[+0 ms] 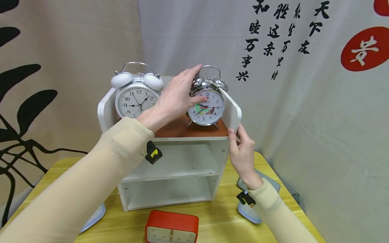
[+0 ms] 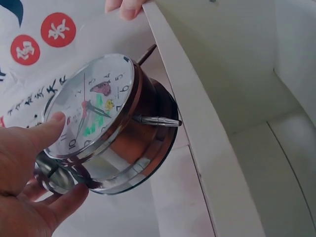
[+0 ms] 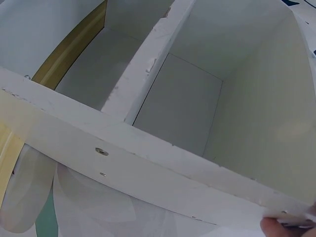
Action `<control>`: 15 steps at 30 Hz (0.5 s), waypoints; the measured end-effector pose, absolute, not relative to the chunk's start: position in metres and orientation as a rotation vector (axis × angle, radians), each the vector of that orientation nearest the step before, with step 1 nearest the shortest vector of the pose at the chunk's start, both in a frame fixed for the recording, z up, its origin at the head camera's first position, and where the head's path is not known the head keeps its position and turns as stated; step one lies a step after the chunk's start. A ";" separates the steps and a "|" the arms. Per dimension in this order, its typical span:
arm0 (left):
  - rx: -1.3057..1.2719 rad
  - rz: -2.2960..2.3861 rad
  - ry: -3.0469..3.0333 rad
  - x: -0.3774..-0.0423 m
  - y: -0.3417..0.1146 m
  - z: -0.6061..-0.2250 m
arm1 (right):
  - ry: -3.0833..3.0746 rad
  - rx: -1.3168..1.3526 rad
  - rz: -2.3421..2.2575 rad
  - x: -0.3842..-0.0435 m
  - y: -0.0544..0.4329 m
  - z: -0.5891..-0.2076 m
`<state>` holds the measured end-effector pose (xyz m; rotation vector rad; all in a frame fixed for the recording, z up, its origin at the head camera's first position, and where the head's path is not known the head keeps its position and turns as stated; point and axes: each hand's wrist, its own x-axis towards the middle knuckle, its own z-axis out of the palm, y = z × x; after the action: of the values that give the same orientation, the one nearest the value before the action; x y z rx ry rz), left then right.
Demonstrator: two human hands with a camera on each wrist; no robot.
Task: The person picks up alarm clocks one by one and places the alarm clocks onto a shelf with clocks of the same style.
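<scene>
Left fingers [image 1: 194, 71] grip a silver clock [image 1: 210, 109]; right fingers [image 1: 233, 140] pinch the side of a white shelf [image 1: 173, 177]. Behind, a curtain [image 1: 188, 37] reads 和睦万事兴 (a red oval [image 1: 364, 50] reads 贵).

The cream sleeves [image 1: 82, 180] seem ribbed; black wrist devices [image 1: 150, 151] carry yellow marks [image 1: 154, 153].

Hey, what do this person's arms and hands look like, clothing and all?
The left hand and right hand wear no gloves. Long, cream, knit-looking sleeves cover both arms to the wrists, and a small black device marked with yellow sits at each cuff.
</scene>
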<state>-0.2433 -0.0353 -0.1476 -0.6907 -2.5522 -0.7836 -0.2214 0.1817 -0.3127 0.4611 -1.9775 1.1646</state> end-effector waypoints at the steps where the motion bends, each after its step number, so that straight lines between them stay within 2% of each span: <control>1: -0.696 -0.784 -2.553 -0.244 -0.036 -0.148 | -1.977 0.463 1.165 -0.222 0.182 -0.313; 15: -0.725 -0.746 -2.553 -0.246 -0.037 -0.152 | -1.971 0.456 1.176 -0.221 0.181 -0.312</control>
<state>-0.2464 -0.0369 -0.1519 -0.7249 -2.5533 -0.7461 -0.2207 0.1806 -0.3122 0.4561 -1.9707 1.1760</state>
